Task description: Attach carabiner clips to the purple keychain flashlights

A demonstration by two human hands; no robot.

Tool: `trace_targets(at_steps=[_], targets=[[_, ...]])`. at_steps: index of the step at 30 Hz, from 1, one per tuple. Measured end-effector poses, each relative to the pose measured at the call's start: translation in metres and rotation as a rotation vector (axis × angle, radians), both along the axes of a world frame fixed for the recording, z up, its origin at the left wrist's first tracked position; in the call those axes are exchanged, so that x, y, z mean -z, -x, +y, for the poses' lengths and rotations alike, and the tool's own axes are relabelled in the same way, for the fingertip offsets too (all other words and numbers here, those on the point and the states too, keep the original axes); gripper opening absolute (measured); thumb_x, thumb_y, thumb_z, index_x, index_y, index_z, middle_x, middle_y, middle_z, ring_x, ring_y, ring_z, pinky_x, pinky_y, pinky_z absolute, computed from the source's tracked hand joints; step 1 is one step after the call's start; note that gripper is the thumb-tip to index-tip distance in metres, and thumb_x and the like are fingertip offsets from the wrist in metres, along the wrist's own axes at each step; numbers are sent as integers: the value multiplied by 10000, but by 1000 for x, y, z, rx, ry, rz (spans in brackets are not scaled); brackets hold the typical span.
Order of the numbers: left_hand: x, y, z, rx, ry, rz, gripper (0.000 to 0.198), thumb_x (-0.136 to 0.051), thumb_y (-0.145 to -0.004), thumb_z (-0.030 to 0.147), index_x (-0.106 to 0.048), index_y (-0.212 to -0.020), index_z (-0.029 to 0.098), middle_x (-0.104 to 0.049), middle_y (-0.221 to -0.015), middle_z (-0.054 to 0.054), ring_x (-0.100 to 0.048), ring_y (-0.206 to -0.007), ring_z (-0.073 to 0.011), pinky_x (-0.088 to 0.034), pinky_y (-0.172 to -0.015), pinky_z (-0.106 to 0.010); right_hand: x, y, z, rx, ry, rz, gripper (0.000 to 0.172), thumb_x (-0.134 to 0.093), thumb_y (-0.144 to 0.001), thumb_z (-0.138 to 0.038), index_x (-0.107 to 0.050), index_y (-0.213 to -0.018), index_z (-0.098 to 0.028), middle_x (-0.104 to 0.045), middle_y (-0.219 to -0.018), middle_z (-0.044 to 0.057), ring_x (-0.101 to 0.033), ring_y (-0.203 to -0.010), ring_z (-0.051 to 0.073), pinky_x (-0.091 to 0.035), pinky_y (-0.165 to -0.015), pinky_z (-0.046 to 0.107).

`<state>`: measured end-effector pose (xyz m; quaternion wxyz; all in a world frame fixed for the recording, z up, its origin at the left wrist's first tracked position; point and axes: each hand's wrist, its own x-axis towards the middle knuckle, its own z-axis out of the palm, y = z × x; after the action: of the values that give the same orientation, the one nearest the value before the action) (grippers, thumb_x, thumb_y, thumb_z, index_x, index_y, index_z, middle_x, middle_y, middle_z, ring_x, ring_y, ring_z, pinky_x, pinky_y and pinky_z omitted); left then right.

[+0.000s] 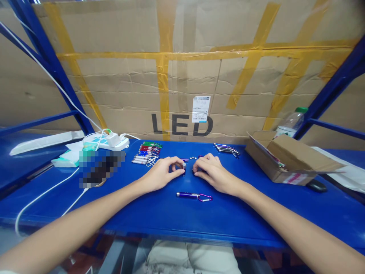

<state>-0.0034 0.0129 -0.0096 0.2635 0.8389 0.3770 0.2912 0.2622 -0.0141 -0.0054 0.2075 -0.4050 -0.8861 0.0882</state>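
My left hand (164, 173) rests on the blue table (171, 213), its fingers pinched on a small silver part (184, 166). My right hand (211, 171) lies just to its right, fingers curled down onto the table over something I cannot make out. A purple keychain flashlight (188, 195) with a carabiner clip lies in front of both hands. A few small button-like pieces (192, 158) sit just beyond the fingertips.
A row of coloured keychain flashlights (146, 153) lies at the back left, a smaller bunch (227, 150) at the back right. A power strip (107, 141) with white cables, an open cardboard box (285, 160), a bottle (291, 122) and a black mouse (316, 185) stand around.
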Motion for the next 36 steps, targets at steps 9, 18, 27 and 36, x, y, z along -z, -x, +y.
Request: trace_targets(at_steps=[9,18,27,36], targets=[[1,-1,0,36,29,-21,242,-710,-973,390,-756,-1141,221,-774,-1050,-25,-642,-821,-168,-475,-780,-295,-4,2,0,13,27,215,55,-587,-1061,-304,-619,-1053,-260,-719,-1110,61,-567,-1043,266,-485,-924,423],[-2,-5,-6,86,42,-40,240,-712,-965,387,-765,-1126,217,-775,-1028,-22,-638,-808,-164,-483,-783,-293,-1,9,-1,8,176,590,293,-788,-931,-380,-608,-1132,-265,-757,-1049,36,-670,-995,242,-520,-934,429],[0,-9,-8,130,93,-82,236,-728,-945,387,-793,-1090,212,-776,-979,-23,-639,-808,-169,-464,-762,-288,-8,22,-10,-41,339,754,462,-819,-887,-390,-573,-1253,-253,-790,-1006,42,-676,-911,217,-490,-810,369],[1,-9,-7,153,150,-82,253,-729,-947,410,-814,-1067,204,-774,-917,-22,-643,-806,-182,-470,-748,-290,-7,23,-9,-32,349,734,505,-825,-875,-405,-590,-1297,-255,-805,-1015,41,-689,-890,213,-518,-824,374]])
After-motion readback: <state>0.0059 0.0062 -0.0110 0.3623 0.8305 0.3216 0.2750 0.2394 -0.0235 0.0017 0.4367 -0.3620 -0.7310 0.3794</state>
